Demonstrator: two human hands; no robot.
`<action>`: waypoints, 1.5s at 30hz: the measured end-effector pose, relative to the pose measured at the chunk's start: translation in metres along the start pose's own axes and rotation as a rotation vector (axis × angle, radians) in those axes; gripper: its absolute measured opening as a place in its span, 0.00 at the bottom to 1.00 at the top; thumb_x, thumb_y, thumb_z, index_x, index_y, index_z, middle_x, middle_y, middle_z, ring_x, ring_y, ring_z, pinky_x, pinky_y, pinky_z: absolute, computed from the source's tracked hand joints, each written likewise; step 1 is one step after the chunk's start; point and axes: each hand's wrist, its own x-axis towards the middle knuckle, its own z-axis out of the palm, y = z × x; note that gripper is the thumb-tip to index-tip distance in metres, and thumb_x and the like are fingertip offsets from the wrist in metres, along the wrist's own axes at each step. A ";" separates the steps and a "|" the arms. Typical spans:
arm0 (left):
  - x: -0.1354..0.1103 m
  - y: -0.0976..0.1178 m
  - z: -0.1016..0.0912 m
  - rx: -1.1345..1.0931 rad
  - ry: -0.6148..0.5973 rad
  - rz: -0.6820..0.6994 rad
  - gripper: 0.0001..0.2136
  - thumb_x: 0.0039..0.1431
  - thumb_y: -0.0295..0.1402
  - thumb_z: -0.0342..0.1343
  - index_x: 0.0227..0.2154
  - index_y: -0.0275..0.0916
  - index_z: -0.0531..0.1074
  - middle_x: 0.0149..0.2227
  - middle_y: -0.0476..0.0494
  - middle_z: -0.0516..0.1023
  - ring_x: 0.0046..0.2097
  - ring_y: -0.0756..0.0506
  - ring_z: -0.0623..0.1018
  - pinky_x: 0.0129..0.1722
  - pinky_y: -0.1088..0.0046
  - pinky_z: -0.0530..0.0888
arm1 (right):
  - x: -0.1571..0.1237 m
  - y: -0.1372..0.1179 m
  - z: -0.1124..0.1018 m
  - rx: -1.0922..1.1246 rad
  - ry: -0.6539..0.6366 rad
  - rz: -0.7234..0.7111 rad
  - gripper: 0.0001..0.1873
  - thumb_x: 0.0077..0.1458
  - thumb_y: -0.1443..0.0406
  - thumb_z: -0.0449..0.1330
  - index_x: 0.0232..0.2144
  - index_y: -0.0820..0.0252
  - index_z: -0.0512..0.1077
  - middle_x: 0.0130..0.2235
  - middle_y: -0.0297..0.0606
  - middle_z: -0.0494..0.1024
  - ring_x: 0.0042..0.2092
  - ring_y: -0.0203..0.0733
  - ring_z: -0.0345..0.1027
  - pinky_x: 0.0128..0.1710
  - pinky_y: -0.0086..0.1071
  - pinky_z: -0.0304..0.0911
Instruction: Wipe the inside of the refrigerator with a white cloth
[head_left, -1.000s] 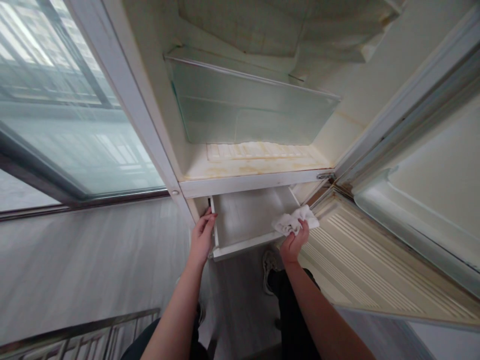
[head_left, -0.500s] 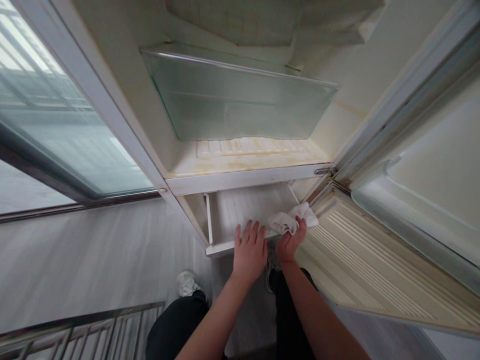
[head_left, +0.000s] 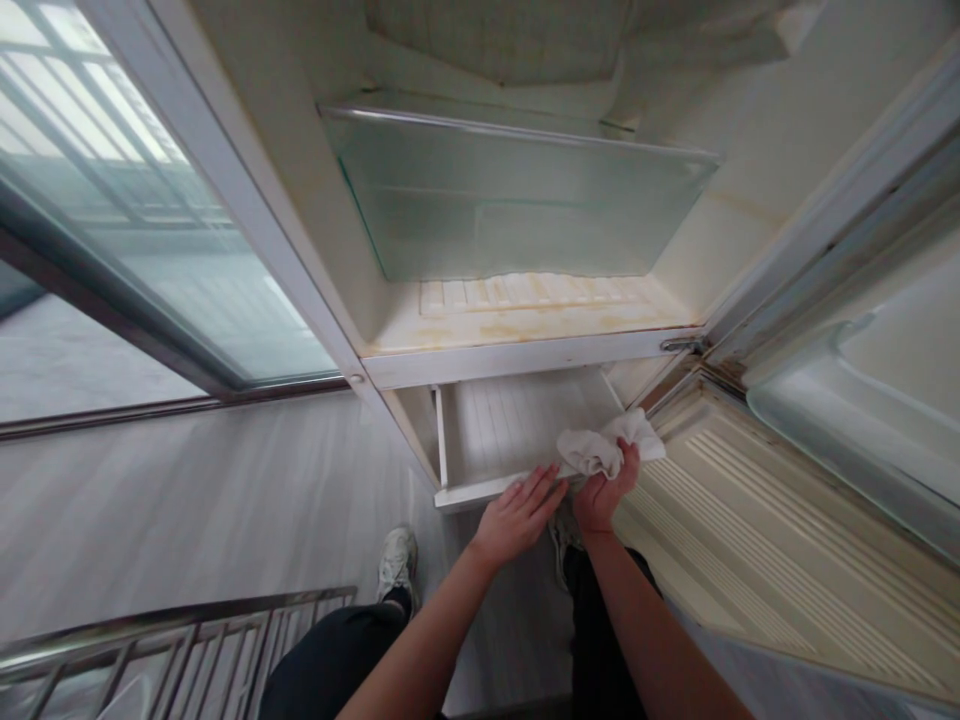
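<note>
A white drawer (head_left: 517,415) is pulled partway out of the lower compartment of an open fridge. My right hand (head_left: 609,488) grips a crumpled white cloth (head_left: 592,452) at the drawer's front right corner, and part of the cloth hangs over the edge. Nothing is held in my left hand (head_left: 521,515). Its fingers are stretched out at the drawer's front edge, pointing right, close to the cloth. Whether the left fingertips press on the drawer front I cannot tell.
Above the drawer, a frosted glass shelf (head_left: 525,200) stands tilted in the upper compartment, over a yellow-stained floor (head_left: 525,318). Fridge doors (head_left: 795,540) hang open on the right. A metal rack (head_left: 180,640) is at the lower left, and a glass sliding door (head_left: 225,290) at the left.
My left hand has turned and slid right along the drawer front, nearer the cloth. My right hand keeps its grip on the cloth. The view has shifted slightly left.
</note>
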 end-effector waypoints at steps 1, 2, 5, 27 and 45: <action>-0.003 -0.002 0.001 0.023 0.009 0.018 0.27 0.63 0.33 0.53 0.65 0.46 0.61 0.68 0.49 0.59 0.71 0.48 0.53 0.65 0.70 0.56 | 0.000 0.000 0.000 0.002 0.004 -0.004 0.23 0.66 0.62 0.42 0.60 0.63 0.59 0.60 0.57 0.63 0.67 0.60 0.48 0.62 0.65 0.48; -0.005 -0.004 0.001 0.043 0.023 0.026 0.27 0.63 0.33 0.53 0.65 0.47 0.61 0.68 0.50 0.59 0.72 0.49 0.50 0.66 0.71 0.54 | 0.001 -0.001 0.001 0.006 0.009 -0.002 0.23 0.66 0.62 0.42 0.60 0.63 0.59 0.60 0.57 0.63 0.67 0.60 0.49 0.62 0.65 0.48; -0.007 -0.006 0.002 0.060 0.043 0.020 0.25 0.64 0.33 0.52 0.64 0.48 0.63 0.69 0.52 0.57 0.73 0.50 0.44 0.69 0.71 0.47 | 0.002 -0.005 0.002 0.013 0.026 0.028 0.23 0.66 0.61 0.42 0.60 0.62 0.59 0.60 0.57 0.63 0.66 0.59 0.50 0.62 0.64 0.48; -0.004 -0.007 0.003 -0.022 0.053 0.060 0.13 0.63 0.34 0.54 0.48 0.45 0.77 0.69 0.50 0.58 0.73 0.49 0.46 0.70 0.68 0.40 | 0.001 -0.008 0.002 0.040 0.013 0.056 0.27 0.67 0.60 0.41 0.63 0.65 0.56 0.61 0.59 0.60 0.68 0.60 0.47 0.62 0.66 0.46; -0.002 -0.007 0.005 0.007 0.100 0.064 0.11 0.63 0.35 0.55 0.45 0.45 0.77 0.69 0.51 0.58 0.73 0.48 0.43 0.71 0.65 0.34 | 0.000 -0.006 0.006 0.048 0.049 0.062 0.27 0.67 0.57 0.40 0.62 0.63 0.57 0.61 0.55 0.61 0.67 0.58 0.49 0.63 0.64 0.46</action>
